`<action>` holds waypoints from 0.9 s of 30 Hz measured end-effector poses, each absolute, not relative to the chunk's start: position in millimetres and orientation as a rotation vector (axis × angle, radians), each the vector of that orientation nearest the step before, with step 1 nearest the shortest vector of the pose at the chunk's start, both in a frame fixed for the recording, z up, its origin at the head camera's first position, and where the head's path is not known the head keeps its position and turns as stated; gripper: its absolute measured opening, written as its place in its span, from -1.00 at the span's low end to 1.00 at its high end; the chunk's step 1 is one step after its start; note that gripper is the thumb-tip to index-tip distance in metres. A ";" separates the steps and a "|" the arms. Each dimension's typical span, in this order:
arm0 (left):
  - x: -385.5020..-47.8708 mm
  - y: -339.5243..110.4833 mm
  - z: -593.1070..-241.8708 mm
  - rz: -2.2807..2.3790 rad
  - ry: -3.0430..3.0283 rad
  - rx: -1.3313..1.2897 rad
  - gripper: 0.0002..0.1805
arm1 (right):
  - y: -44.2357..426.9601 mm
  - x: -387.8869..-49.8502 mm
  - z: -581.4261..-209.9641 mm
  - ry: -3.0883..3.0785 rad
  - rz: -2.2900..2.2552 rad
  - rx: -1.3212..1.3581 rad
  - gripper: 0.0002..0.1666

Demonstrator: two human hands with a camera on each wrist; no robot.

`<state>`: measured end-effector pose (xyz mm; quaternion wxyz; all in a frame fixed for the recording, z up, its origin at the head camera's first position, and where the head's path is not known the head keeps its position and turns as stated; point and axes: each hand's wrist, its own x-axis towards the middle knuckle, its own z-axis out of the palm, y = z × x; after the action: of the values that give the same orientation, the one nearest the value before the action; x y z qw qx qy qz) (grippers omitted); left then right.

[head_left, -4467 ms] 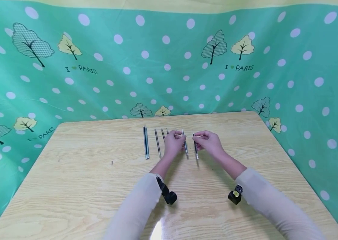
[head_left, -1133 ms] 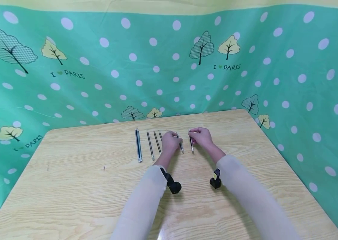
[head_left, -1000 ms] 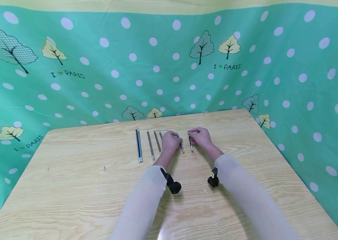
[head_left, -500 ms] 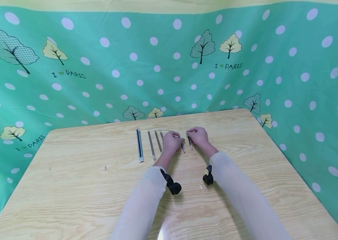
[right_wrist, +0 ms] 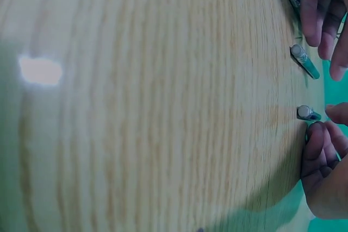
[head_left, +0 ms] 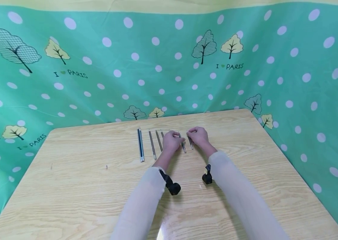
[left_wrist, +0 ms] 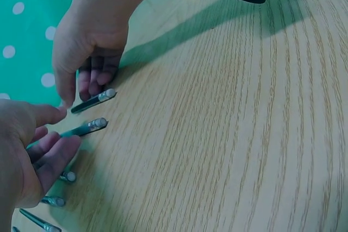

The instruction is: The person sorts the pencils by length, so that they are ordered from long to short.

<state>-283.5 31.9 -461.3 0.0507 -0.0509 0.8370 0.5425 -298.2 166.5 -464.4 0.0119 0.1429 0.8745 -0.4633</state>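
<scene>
Several pencils lie in a row on the wooden table. My left hand [head_left: 171, 142] pinches a pencil [head_left: 183, 147] by its upper part, and that pencil's eraser end points toward me. To the right, my right hand [head_left: 199, 136] grips another dark pencil [head_left: 190, 143] between thumb and fingers. In the left wrist view the two held pencils lie close together, with a gap between them. Left of my left hand are a pair of blue pencils [head_left: 140, 145] side by side and single dark pencils [head_left: 152, 145], spaced apart. My left hand partly hides some of the row.
The wooden table [head_left: 76, 186] reaches toward me and to both sides. A tiny scrap [head_left: 106, 167] lies left of the pencils. A green dotted curtain [head_left: 157, 66] hangs behind the table and along its sides. Each wrist bears a small black camera [head_left: 173, 188].
My right hand has drawn its pencil leftward and slightly away from me, narrowing the gap to the left hand's pencil. The left hand keeps its place. The head view has shifted a little.
</scene>
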 end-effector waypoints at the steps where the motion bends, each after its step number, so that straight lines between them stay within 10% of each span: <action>1: -283.4 31.7 -461.2 1.654 2.546 -0.153 -0.65 | 166.5 -298.1 -464.5 2.739 -1.429 0.438 -0.72; 27: -287.1 9.8 -421.1 1.881 2.356 -0.060 -0.58 | 196.6 -289.9 -427.1 2.774 -1.391 0.341 -0.67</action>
<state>-287.1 9.8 -421.1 0.0631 -0.0198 0.7797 0.6226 -289.9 196.6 -427.1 0.0101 0.1093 0.8885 -0.4455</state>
